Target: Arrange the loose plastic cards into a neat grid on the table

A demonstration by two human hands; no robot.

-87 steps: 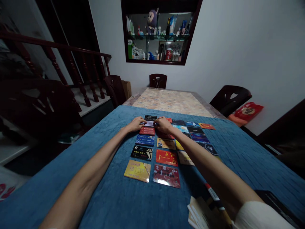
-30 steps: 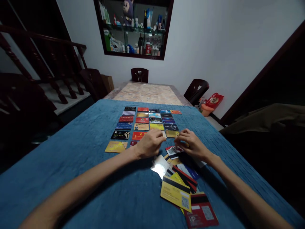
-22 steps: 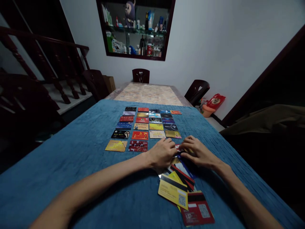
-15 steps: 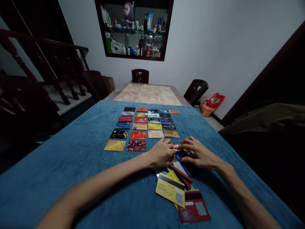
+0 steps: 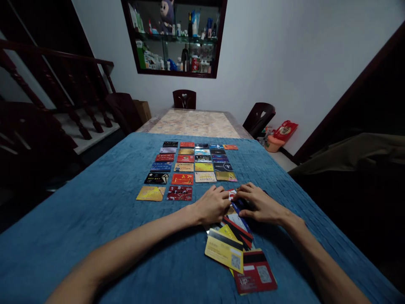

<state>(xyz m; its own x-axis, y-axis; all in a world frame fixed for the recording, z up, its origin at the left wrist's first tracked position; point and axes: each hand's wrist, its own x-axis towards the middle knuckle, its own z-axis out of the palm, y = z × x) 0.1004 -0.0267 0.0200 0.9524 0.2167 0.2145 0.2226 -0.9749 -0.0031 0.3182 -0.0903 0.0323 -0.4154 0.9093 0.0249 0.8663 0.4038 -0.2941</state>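
My left hand (image 5: 212,204) rests on the upper left of a loose pile of plastic cards, fingers curled and their tips hidden from view. Opposite it, my right hand (image 5: 261,204) arches over the pile's upper right, thumb spread from the bent fingers. Those fingertips touch a red-and-white card (image 5: 232,195) between the two hands. Below the hands fan several overlapping cards, including a yellow card (image 5: 221,249) with a dark stripe and a dark red card (image 5: 257,273), both showing printed codes. Beyond the left hand lies a maroon card (image 5: 179,193) in a laid-out grid.
Several cards lie in rows on the blue cloth (image 5: 104,202), among them a gold-yellow card (image 5: 150,193) and a black card (image 5: 156,178). Past the cloth stretches a patterned tabletop (image 5: 196,122). Dark chairs (image 5: 184,99) surround the table, and a shelf niche (image 5: 177,76) is behind.
The view has shifted slightly. Both hands stay at the top of the pile, with the right fingers slightly nearer the left hand over the red-and-white card.
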